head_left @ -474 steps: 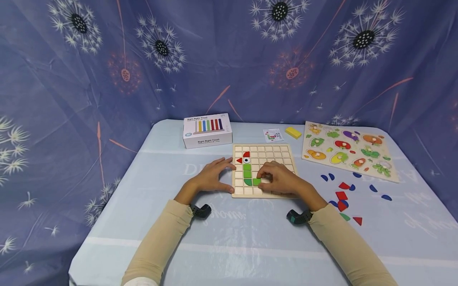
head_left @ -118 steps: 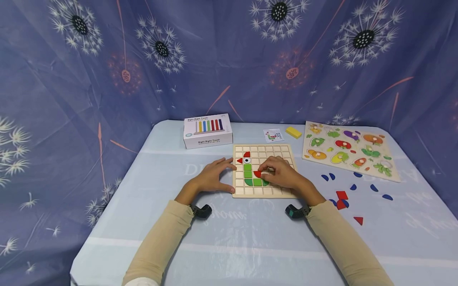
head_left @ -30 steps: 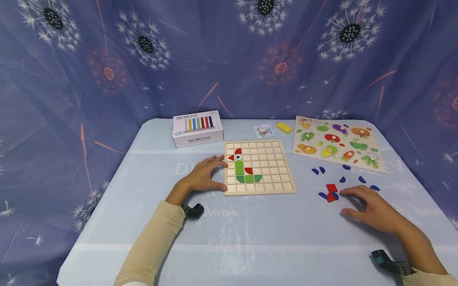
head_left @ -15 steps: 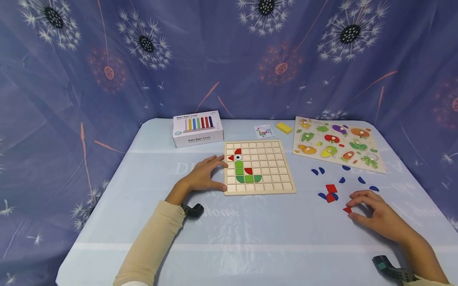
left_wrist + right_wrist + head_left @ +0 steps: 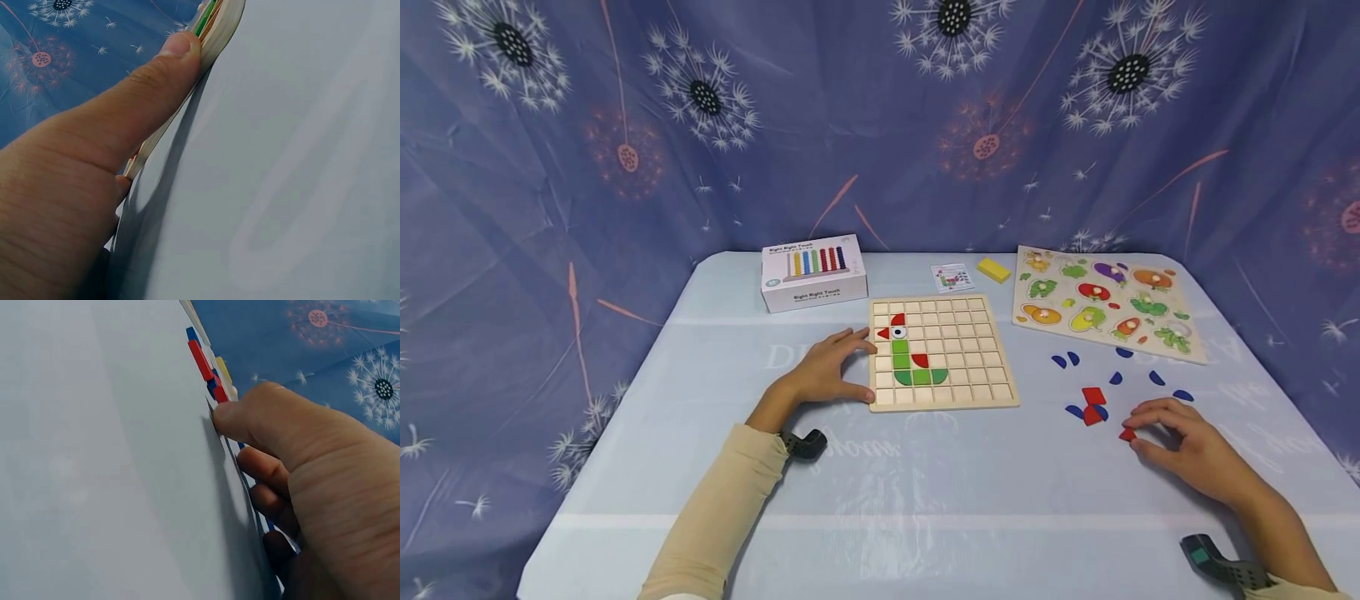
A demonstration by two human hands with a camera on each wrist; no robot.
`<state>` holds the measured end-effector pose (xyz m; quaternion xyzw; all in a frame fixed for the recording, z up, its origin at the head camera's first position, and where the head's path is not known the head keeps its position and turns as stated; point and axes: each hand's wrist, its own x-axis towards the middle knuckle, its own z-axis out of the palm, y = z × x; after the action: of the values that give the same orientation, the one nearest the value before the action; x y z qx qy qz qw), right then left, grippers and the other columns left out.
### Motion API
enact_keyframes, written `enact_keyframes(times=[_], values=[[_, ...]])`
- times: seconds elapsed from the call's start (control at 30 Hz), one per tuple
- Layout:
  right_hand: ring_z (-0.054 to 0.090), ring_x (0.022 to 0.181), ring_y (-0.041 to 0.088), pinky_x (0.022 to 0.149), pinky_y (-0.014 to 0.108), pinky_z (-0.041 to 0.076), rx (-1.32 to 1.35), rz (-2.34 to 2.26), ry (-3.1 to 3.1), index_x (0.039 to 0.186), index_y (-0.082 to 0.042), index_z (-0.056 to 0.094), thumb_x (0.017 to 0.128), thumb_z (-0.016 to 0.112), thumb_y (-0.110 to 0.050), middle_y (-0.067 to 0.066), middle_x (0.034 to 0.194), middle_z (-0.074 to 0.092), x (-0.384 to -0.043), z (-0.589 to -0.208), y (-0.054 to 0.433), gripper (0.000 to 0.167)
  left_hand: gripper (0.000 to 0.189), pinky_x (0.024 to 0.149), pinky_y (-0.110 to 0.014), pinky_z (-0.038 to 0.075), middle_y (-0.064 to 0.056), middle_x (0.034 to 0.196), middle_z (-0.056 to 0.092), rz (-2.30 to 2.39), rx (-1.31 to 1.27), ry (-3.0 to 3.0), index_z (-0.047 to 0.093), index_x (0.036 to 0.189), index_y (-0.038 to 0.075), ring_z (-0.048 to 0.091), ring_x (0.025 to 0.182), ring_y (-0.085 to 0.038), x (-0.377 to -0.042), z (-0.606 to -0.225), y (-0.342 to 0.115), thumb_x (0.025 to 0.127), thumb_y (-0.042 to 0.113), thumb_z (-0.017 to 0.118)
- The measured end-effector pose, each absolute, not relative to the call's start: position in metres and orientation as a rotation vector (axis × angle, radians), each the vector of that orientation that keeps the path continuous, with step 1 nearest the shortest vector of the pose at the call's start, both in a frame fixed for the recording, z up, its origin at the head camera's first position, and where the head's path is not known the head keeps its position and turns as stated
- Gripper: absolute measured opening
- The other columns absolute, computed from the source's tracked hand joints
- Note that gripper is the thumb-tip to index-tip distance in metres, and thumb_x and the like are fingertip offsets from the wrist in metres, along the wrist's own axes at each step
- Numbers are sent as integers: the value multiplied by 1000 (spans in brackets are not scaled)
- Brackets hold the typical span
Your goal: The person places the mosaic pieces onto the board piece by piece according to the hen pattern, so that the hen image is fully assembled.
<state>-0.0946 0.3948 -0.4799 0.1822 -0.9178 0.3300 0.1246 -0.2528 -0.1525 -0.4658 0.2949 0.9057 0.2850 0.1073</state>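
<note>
In the head view, my right hand (image 5: pixel 1191 450) pinches a small red triangle (image 5: pixel 1127 435) between thumb and fingers, low over the table on the right. My left hand (image 5: pixel 820 367) touches the left edge of a wooden grid board (image 5: pixel 970 354), thumb near the front corner and fingers farther back; the left wrist view shows the thumb (image 5: pixel 169 72) on the board's rim. Red and green pieces, including green squares (image 5: pixel 900 354), a red quarter piece (image 5: pixel 919 361) and an eye tile (image 5: pixel 898 332), form a bird-like figure in the board's left cells.
Red pieces (image 5: pixel 1093 396) and several blue half-round pieces (image 5: pixel 1157 378) lie beyond my right hand. Behind them is a vegetable puzzle board (image 5: pixel 1075 325). A picture card (image 5: pixel 952 278), a yellow block (image 5: pixel 994 269) and a white box (image 5: pixel 815 275) stand along the back.
Since the older frames, a green and a red piece joined the board figure. My right hand left the board for the loose pieces and took hold of the red triangle; the left stayed put.
</note>
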Motion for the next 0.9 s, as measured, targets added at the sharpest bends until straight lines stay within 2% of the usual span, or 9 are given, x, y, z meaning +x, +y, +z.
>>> enact_keyframes(times=[0.17, 0.47, 0.77, 0.9], values=[[47, 107, -6, 96, 2, 28, 556, 939, -2656, 101, -15, 74, 67, 86, 13, -5, 104, 63, -102, -477, 390, 46, 82, 117, -60, 14, 4, 166, 24, 837, 853, 2664, 52, 141, 27, 13, 153, -30, -252, -465, -153, 73, 61, 85], [49, 103, 0, 93, 5, 31, 671, 889, -2596, 103, -12, 74, 64, 87, 13, -2, 103, 63, -127, -469, 368, 48, 83, 118, -60, 14, 5, 166, 23, 831, 837, 2658, 51, 142, 29, 11, 153, -28, -252, -466, -152, 73, 61, 85], [50, 102, 9, 90, 14, 36, 750, 945, -2622, 103, -12, 74, 74, 84, 9, -7, 105, 61, -159, -462, 329, 37, 84, 117, -61, 14, 4, 166, 23, 824, 847, 2662, 51, 142, 27, 12, 153, -28, -251, -465, -153, 73, 61, 84], [52, 104, 13, 90, 23, 39, 836, 988, -2619, 104, -15, 74, 76, 84, 6, -7, 108, 61, -175, -459, 306, 36, 84, 117, -60, 15, 4, 166, 24, 823, 850, 2662, 52, 142, 27, 12, 153, -28, -251, -465, -153, 72, 63, 84]])
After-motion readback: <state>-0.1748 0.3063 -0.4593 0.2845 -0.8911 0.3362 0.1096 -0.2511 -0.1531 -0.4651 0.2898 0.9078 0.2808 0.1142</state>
